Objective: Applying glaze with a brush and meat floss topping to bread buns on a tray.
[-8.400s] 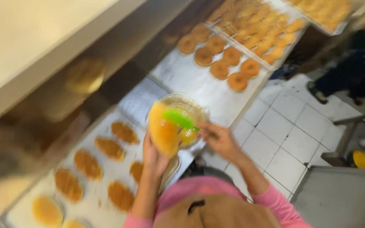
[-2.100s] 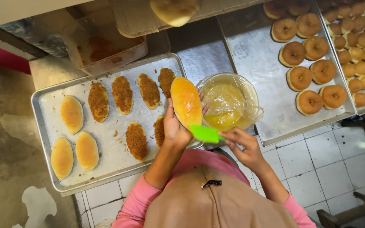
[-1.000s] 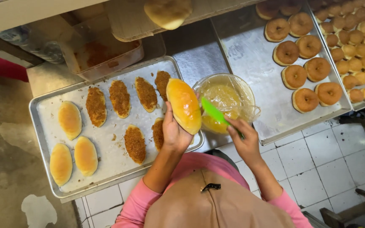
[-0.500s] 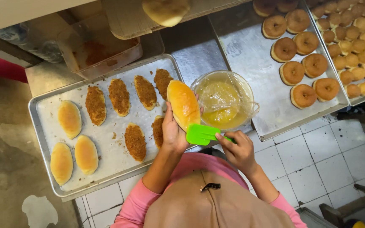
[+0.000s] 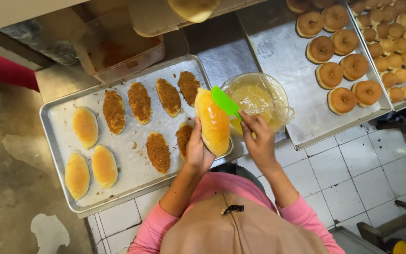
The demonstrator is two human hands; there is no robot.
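My left hand (image 5: 197, 149) holds a long golden bun (image 5: 212, 122) upright above the near corner of a metal tray (image 5: 52, 141). In my right hand (image 5: 258, 139) is a green spatula (image 5: 226, 102), its blade touching the bun's upper right side. Just behind the spatula stands a clear bowl (image 5: 269, 89) lined with plastic film and holding yellow spread. On the tray lie three plain buns (image 5: 86, 127) at the left and several buns with a brown crumbly topping (image 5: 140, 102).
A second tray (image 5: 278, 51) to the right carries round doughnuts (image 5: 341, 100), with a third tray (image 5: 402, 56) of smaller ones beyond. A box of brown topping (image 5: 118, 51) sits behind the bun tray. Another person's red sleeve (image 5: 5, 71) is at far left. White floor tiles lie below.
My right hand has lifted the green spatula from below the bowl up onto the bun's side. The bun and left hand have stayed nearly in place.
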